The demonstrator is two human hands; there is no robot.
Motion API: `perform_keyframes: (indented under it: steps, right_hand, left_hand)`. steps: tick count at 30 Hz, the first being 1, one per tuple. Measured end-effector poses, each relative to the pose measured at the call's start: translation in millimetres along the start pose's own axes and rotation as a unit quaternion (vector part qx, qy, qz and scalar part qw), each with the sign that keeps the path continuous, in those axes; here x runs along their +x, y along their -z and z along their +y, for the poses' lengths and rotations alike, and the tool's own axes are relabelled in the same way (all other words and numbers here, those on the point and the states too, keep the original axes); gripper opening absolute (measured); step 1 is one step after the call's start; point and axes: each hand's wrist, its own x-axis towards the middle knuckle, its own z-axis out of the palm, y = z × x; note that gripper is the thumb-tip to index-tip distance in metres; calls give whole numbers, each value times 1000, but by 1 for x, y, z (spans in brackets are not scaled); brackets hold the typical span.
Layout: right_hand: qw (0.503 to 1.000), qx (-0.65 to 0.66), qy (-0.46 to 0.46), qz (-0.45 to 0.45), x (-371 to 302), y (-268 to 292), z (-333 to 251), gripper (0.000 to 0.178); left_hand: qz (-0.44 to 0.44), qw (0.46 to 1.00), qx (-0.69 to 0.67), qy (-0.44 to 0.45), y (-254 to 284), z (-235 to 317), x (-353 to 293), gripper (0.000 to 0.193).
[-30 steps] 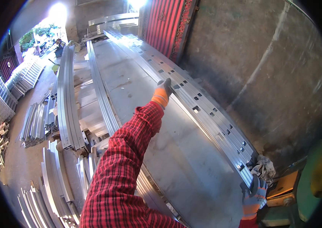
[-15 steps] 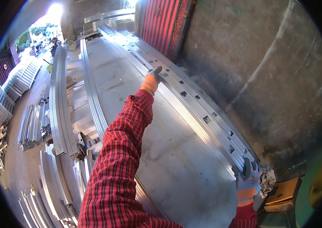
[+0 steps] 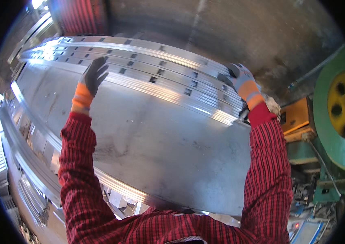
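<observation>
Beyond our fingers, the brown wall [image 3: 270, 32] is rising behind the metal strips [image 3: 140, 75]; on our side of them, the table [image 3: 164, 150] is spreading its grey surface toward our chest. Our left hand [image 3: 94, 77] is hanging over the strips, fingers extended and slightly parted, contact unclear. Our right hand [image 3: 241, 82] is bending its fingers at the strips' right end; we cannot tell whether they are gripping. Between both hands, the strips are lying lengthwise, silvery, ridged, showing rows of dark square holes.

sleeves [image 3: 268, 162]: checked red-black | gloved hands [image 3: 92, 79]: grey-orange | profiles [image 3: 146, 68]: silver
</observation>
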Motion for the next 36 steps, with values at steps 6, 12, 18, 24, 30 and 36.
perform_keyframes:
  steps: [6,12,18,24,30,36]
  right_hand:
    - [988,-57,-76,-123,8,-43,-2,62]
    - [990,-70,-119,15,-25,-79,-37,63]
    - [984,-106,-143,1,-25,-92,-19,65]
    - [990,-52,-77,103,-36,-88,-20,58]
    - [968,138,64,200,-127,-34,-78,33]
    - [934,321,94,127,-249,16,-133,34]
  left_hand:
    - [-21,995,48,83,-40,-30,-80,46]
    - [7,993,70,96,-53,-47,-135,45]
    - [34,991,51,119,-69,-56,-157,47]
    - [61,991,54,107,-85,-55,-195,48]
    - [234,971,39,29,-84,-37,-251,41]
    - [501,818,215,-182,-68,-64,-344,46]
